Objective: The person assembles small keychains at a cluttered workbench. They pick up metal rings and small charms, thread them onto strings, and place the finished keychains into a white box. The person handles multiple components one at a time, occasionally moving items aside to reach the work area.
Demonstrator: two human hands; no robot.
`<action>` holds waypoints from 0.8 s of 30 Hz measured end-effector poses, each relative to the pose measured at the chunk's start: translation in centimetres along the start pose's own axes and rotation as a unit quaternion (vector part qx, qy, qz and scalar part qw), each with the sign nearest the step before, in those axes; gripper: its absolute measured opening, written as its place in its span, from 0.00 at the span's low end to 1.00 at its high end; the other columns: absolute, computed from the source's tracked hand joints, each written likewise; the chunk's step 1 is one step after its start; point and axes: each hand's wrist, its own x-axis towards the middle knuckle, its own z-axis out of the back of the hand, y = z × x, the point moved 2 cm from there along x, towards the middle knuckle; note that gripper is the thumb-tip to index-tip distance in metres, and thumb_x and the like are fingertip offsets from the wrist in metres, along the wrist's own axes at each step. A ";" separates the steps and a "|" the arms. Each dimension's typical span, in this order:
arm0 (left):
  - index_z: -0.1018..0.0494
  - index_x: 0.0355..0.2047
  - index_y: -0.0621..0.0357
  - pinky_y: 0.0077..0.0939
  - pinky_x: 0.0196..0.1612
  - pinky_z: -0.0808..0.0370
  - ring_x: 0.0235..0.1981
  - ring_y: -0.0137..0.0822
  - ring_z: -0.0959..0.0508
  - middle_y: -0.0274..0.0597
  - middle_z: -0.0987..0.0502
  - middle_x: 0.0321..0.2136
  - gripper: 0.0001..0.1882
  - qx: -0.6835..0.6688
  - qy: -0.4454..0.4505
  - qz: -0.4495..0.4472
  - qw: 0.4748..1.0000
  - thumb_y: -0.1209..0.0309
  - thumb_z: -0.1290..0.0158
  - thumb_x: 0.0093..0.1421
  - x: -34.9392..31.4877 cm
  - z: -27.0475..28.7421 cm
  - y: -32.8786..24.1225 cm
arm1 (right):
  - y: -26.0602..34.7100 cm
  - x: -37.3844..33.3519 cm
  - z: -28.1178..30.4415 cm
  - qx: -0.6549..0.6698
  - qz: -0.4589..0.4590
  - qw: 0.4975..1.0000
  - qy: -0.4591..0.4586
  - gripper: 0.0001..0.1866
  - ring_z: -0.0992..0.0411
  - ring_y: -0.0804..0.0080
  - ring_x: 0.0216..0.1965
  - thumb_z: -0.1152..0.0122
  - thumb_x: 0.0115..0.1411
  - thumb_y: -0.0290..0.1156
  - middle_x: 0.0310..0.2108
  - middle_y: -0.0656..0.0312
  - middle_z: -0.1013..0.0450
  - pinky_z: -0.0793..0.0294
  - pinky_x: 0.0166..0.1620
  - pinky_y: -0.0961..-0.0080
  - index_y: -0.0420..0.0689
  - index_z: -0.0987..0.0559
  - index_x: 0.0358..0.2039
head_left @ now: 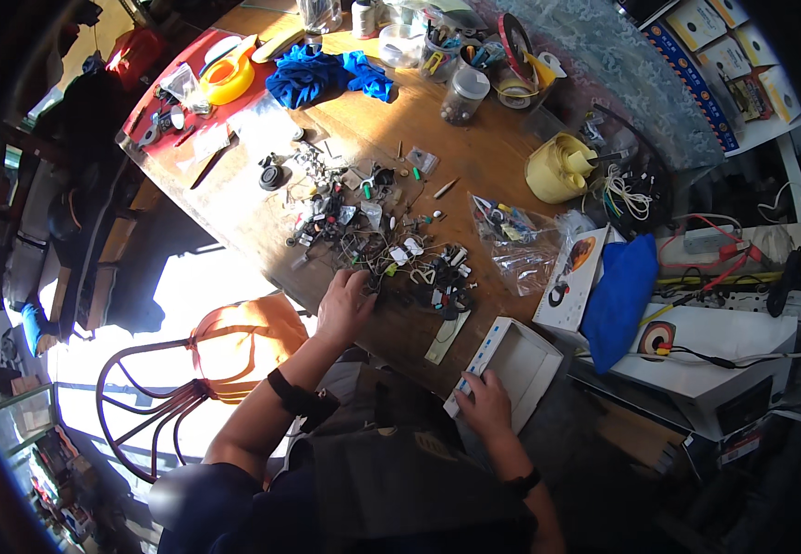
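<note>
One open white box (pixel 528 362) at the near edge of the surface (pixel 497 152), opening upward, long axis roughly perpendicular to that edge; right hand (pixel 485 404) grasping its near end. Left hand (pixel 344 307) at one heap of small parts (pixel 384 242); its grip cannot be determined.

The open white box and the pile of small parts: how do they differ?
The open white box is one piece with straight walls; the pile of small parts is loose. The box is mostly white, the pile many-coloured. The right hand holds the box, the left hand touches the pile. Both have a hand on them.
</note>
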 end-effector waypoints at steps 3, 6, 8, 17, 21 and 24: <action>0.32 0.44 0.55 0.35 0.40 0.29 0.38 0.47 0.28 0.46 0.33 0.37 0.20 0.018 0.017 -0.002 1.000 0.68 0.44 0.49 2.3 -0.7 -0.6 | -1.3 0.2 -0.6 -0.003 -0.033 0.999 -0.019 0.15 0.32 0.55 0.36 0.42 0.50 0.35 0.33 0.56 0.32 0.31 0.37 0.62 0.48 0.25 0.40; 0.32 0.41 0.54 0.36 0.38 0.29 0.37 0.48 0.29 0.46 0.33 0.35 0.19 0.068 0.058 -0.038 0.995 0.67 0.44 0.48 4.2 -1.5 -0.9 | -2.1 0.2 -0.1 0.016 -0.052 0.998 -0.041 0.14 0.32 0.55 0.37 0.43 0.50 0.34 0.32 0.55 0.32 0.31 0.37 0.62 0.47 0.24 0.39; 0.30 0.34 0.56 0.37 0.38 0.29 0.36 0.47 0.29 0.44 0.33 0.32 0.12 0.065 0.066 -0.047 0.995 0.69 0.45 0.49 5.2 -1.7 -0.8 | -1.9 0.3 0.4 0.018 -0.034 0.997 -0.065 0.15 0.32 0.56 0.37 0.42 0.50 0.31 0.33 0.55 0.32 0.31 0.40 0.63 0.45 0.25 0.40; 0.29 0.33 0.60 0.17 0.31 0.31 0.28 0.19 0.29 0.29 0.28 0.25 0.04 -0.393 0.192 0.001 0.899 0.73 0.50 0.59 10.1 6.8 -6.3 | 2.3 2.7 3.8 0.217 -0.004 0.965 -0.146 0.10 0.29 0.68 0.31 0.44 0.53 0.24 0.31 0.58 0.30 0.30 0.35 0.76 0.40 0.24 0.38; 0.29 0.36 0.61 0.15 0.33 0.30 0.28 0.19 0.29 0.30 0.28 0.26 0.06 -0.425 0.265 -0.054 0.864 0.74 0.51 0.60 11.9 11.3 -12.3 | 4.1 5.4 4.5 0.302 0.037 0.943 -0.133 0.09 0.30 0.75 0.29 0.44 0.54 0.23 0.30 0.60 0.30 0.31 0.32 0.81 0.39 0.25 0.38; 0.29 0.36 0.62 0.16 0.34 0.30 0.28 0.20 0.29 0.31 0.28 0.27 0.06 -0.388 0.297 -0.091 0.868 0.73 0.51 0.60 12.9 13.3 -16.1 | 5.3 7.5 5.1 0.366 0.059 0.922 -0.111 0.12 0.31 0.80 0.29 0.44 0.55 0.22 0.32 0.64 0.31 0.33 0.32 0.84 0.40 0.25 0.41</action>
